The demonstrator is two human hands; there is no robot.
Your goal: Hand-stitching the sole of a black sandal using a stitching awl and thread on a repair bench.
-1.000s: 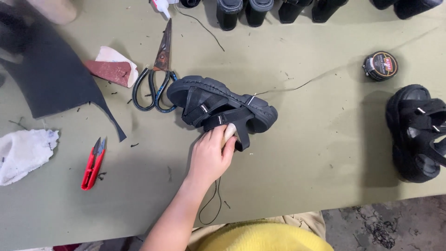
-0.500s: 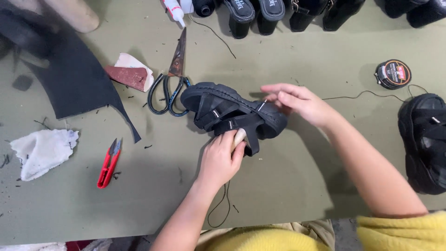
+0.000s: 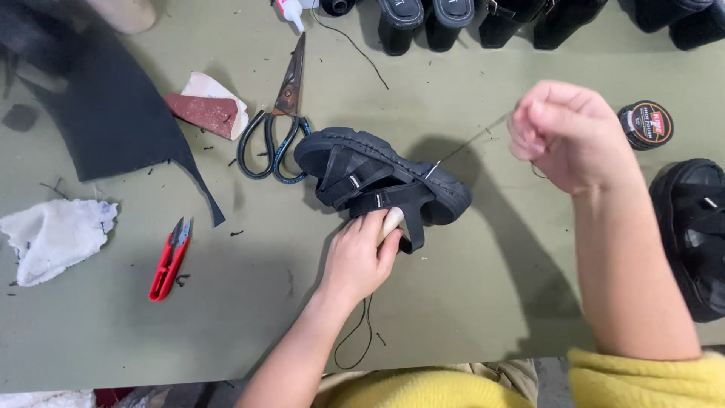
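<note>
At frame centre my left hand [image 3: 359,257] presses the black chunky-soled strap sandal [image 3: 381,175], lying upper-left to lower-right, while my right hand [image 3: 566,136], raised right, pinches taut thin thread [image 3: 472,141].

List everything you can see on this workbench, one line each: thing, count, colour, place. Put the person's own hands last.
sandal: 1, black, centre of the bench, a needle stuck in its sole
thread: 1, thin and dark, running from sandal to right hand
big scissors: 1, dark handles, left of the sandal
snips: 1, red, lower left
rag: 1, white, far left
black sheet: 1, upper left
sanding block: 1, reddish-brown and white, by the sheet
round tin: 1, black, right
second sandal: 1, black, right edge
shoes: several, black, top edge
bench: 1, olive green
left hand: fingers pressing the sandal's strap
right hand: raised, pulling thread
</note>
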